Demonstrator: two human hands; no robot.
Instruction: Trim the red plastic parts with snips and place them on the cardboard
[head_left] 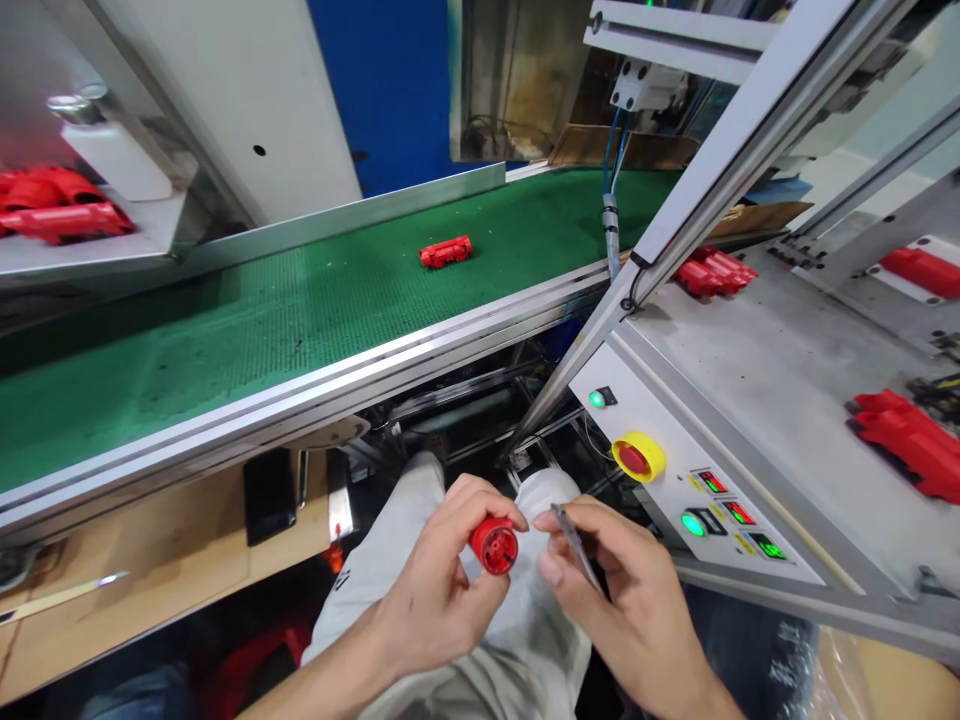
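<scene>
Above my lap, my left hand (450, 570) is wrapped round a red plastic part (496, 546), its round hollow end turned up toward me. Close by on the right, my right hand (615, 580) pinches a thin grey blade-like tool (576, 548) between thumb and fingers. The tool's tip is beside the red part's rim, apparently not touching it. The tool's lower end is hidden in the right hand. Farther off, a similar red part (445, 252) lies on the green conveyor belt (300, 310).
A machine stands at the right, with a yellow-and-red emergency stop button (638, 457) and red parts (716, 272) on its table. A slanted metal post (697, 170) rises before it. Left are a shelf with a white bottle (116, 150) and a wooden board holding a phone (270, 495).
</scene>
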